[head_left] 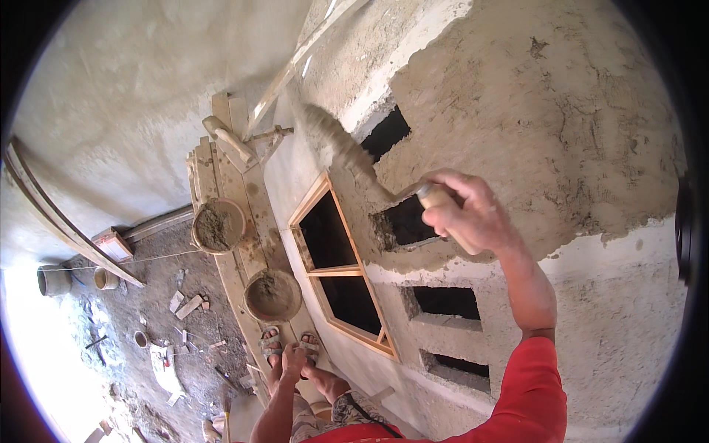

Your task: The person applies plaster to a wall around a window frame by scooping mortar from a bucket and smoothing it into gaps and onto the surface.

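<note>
Against plastered wall (pixel 561 111), right hand (pixel 473 214) grips trowel (pixel 347 148).

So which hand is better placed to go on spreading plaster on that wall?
Right. The right hand grips the trowel, whose blade lies against the wet plaster. The left hand hangs low and empty, away from the wall.
</note>
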A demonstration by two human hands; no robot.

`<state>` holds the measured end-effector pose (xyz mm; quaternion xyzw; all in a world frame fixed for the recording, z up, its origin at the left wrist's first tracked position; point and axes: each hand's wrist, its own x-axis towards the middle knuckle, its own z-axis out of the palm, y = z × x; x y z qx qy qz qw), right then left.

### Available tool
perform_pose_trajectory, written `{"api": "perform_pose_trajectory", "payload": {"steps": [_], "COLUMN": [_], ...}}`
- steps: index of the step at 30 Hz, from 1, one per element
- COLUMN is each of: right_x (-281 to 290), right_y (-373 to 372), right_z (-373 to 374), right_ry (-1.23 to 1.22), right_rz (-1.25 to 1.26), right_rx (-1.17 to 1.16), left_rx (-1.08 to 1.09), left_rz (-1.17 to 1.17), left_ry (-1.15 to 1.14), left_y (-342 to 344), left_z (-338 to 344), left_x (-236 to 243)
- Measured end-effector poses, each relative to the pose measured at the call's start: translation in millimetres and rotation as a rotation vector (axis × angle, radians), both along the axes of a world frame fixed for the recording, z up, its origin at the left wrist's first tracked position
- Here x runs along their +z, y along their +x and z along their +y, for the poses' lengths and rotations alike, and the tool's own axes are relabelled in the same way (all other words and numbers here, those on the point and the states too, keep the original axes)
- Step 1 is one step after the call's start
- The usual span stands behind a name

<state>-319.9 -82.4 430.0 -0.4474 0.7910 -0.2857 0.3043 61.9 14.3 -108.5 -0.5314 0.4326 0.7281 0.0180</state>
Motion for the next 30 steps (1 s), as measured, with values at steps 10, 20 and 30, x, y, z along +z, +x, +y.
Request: {"api": "perform_pose_trajectory", "payload": {"steps": [10,20,30], "right_x": [116.9,-173.1,-611.7], "right_y": [-154.3,7.1,154.7], "right_z": [100.9,84.2,92.8], "right_ry": [-0.296,0.252,0.792], "right_rz": [0.586,0.017,0.165], "right_rx": [-0.737,-0.196,0.219], "left_rx": [-0.195,-0.188,0.039], "left_rz": [0.007,-0.018,-0.080], "left_ry": [-0.271,-0.189,0.435], "left_y": [42.4,25.4,34.2], "left_z": [10.6,107.9,106.8], "left_x": [-38.0,-81.9,-42.6]}}
